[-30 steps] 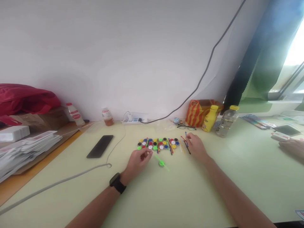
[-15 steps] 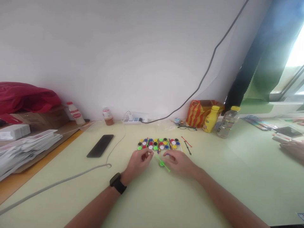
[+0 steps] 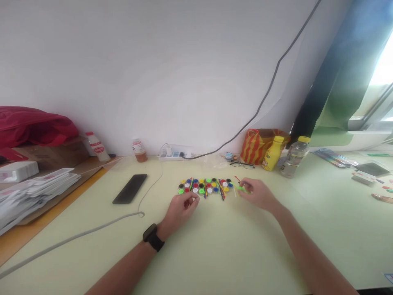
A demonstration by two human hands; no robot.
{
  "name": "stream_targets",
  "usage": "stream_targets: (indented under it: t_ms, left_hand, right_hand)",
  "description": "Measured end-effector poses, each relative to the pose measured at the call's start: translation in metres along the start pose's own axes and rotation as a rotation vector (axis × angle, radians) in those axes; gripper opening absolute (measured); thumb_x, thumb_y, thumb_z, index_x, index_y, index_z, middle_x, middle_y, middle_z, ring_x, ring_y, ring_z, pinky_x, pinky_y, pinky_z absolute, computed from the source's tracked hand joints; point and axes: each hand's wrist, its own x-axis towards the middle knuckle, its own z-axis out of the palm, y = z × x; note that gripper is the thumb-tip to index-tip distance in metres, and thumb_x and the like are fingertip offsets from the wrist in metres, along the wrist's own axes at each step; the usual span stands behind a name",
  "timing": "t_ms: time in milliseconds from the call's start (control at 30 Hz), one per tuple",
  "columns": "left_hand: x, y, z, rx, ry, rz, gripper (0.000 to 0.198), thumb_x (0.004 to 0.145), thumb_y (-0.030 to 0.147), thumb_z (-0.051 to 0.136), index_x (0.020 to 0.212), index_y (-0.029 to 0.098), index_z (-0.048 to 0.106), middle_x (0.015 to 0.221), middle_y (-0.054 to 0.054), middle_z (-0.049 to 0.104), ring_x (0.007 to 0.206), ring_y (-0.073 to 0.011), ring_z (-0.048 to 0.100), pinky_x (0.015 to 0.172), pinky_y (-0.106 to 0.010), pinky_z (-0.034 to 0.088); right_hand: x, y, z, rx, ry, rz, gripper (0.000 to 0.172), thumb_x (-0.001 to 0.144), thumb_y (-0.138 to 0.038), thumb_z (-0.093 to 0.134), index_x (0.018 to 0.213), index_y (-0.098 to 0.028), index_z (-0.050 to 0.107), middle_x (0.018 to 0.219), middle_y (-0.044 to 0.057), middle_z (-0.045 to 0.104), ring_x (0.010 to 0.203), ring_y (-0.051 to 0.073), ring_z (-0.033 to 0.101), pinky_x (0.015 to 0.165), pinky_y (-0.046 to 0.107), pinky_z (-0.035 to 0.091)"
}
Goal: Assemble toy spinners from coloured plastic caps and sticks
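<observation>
My right hand (image 3: 253,192) is at the right end of the group of discs, its fingers closed on a bright green arrow-shaped stick (image 3: 243,189). Rows of small round discs (image 3: 209,190) in black, white, red, yellow, blue and green lie ahead of both hands, with bundles of thin coloured sticks (image 3: 220,190) between the blocks of discs. Just in front of the discs rests my left hand (image 3: 181,209), thumb and fingers curled together; whether anything is inside cannot be seen. A red stick's tip (image 3: 236,178) shows beyond my right fingers.
A black phone (image 3: 129,189) and a grey cable (image 3: 92,231) lie to the left. Glasses (image 3: 242,164), a striped bag (image 3: 253,147), a yellow bottle (image 3: 272,155) and a clear bottle (image 3: 295,157) stand behind on the right. A power strip (image 3: 172,155) is by the wall.
My right hand has moved right and away from me, carrying the green stick from the bare table to the row's right end. The green disc beneath it no longer shows there. My left hand is nearly still.
</observation>
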Motion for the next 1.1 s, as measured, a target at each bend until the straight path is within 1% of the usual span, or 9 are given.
stream_targets:
  t_ms: [67,233,333,433,533,667,867,967,1100]
  left_hand:
    - [0.000,0.000,0.000,0.003,-0.007,-0.002,0.027,0.099,0.038,0.054,0.086,0.019,0.068,0.060,0.005,0.051,0.057,-0.0109,0.043,0.056,-0.023,0.032]
    - [0.001,0.002,0.000,0.006,-0.031,0.003,0.028,0.099,0.040,0.054,0.086,0.019,0.068,0.062,0.004,0.052,0.057,-0.0111,0.044,0.056,-0.024,0.033]
    - [0.001,0.002,0.000,0.007,-0.034,0.002,0.029,0.099,0.040,0.054,0.086,0.019,0.068,0.061,0.004,0.052,0.057,-0.0113,0.044,0.055,-0.024,0.033]
    - [0.000,0.002,0.000,0.011,-0.042,0.005,0.028,0.099,0.039,0.054,0.086,0.020,0.068,0.061,0.004,0.051,0.057,-0.0112,0.044,0.055,-0.024,0.033]
    - [0.000,0.002,0.000,0.023,-0.048,0.010,0.026,0.099,0.039,0.054,0.087,0.020,0.069,0.060,0.005,0.052,0.056,-0.0111,0.044,0.056,-0.024,0.033]
    - [0.001,0.001,0.000,0.024,-0.051,0.009,0.027,0.099,0.039,0.054,0.087,0.020,0.069,0.060,0.004,0.052,0.056,-0.0112,0.044,0.056,-0.024,0.033]
    - [0.001,0.002,0.001,0.033,-0.061,0.018,0.025,0.097,0.036,0.054,0.087,0.020,0.070,0.059,0.004,0.052,0.055,-0.0116,0.044,0.055,-0.024,0.034]
    - [0.000,0.004,0.000,0.025,-0.057,0.016,0.024,0.096,0.036,0.054,0.087,0.020,0.070,0.059,0.004,0.052,0.055,-0.0118,0.044,0.055,-0.024,0.033]
    - [0.000,0.007,-0.001,0.022,-0.066,0.017,0.025,0.096,0.036,0.055,0.085,0.020,0.071,0.058,0.004,0.051,0.055,-0.0120,0.043,0.054,-0.024,0.033]
  right_hand:
    - [0.003,0.022,-0.012,-0.169,0.056,0.115,0.019,0.083,-0.041,0.063,0.080,-0.023,0.061,0.063,-0.003,0.055,0.060,0.015,0.051,0.058,0.027,0.034]
    - [0.002,0.053,-0.023,-0.336,0.004,0.245,0.019,0.080,-0.042,0.066,0.082,-0.022,0.065,0.072,0.002,0.064,0.068,0.019,0.061,0.059,0.028,0.036]
    - [0.003,0.046,-0.017,-0.336,0.082,0.228,0.031,0.086,-0.052,0.060,0.096,-0.024,0.070,0.070,0.002,0.064,0.069,0.021,0.062,0.061,0.029,0.039]
    - [0.004,0.025,0.000,-0.278,0.098,0.085,0.038,0.091,-0.052,0.054,0.113,-0.026,0.072,0.076,0.002,0.068,0.070,0.021,0.063,0.065,0.030,0.043]
    - [0.003,0.004,0.024,-0.232,0.024,-0.057,0.047,0.093,-0.053,0.054,0.132,-0.030,0.067,0.100,0.006,0.074,0.084,0.023,0.067,0.076,0.033,0.048]
    - [0.004,-0.008,0.047,-0.299,-0.049,-0.104,0.064,0.093,-0.058,0.056,0.151,-0.031,0.050,0.128,0.010,0.066,0.111,0.028,0.065,0.089,0.037,0.049]
    - [0.006,-0.009,0.052,-0.275,-0.066,-0.112,0.059,0.094,-0.058,0.058,0.145,-0.030,0.055,0.124,0.010,0.065,0.116,0.028,0.063,0.095,0.040,0.047]
    - [0.006,-0.007,0.049,-0.221,-0.047,-0.112,0.055,0.096,-0.057,0.056,0.145,-0.032,0.055,0.123,0.008,0.066,0.127,0.029,0.058,0.097,0.040,0.047]
    - [0.009,0.003,0.045,-0.210,0.044,-0.051,0.039,0.102,-0.042,0.046,0.136,-0.030,0.061,0.133,0.008,0.064,0.134,0.028,0.055,0.095,0.038,0.047]
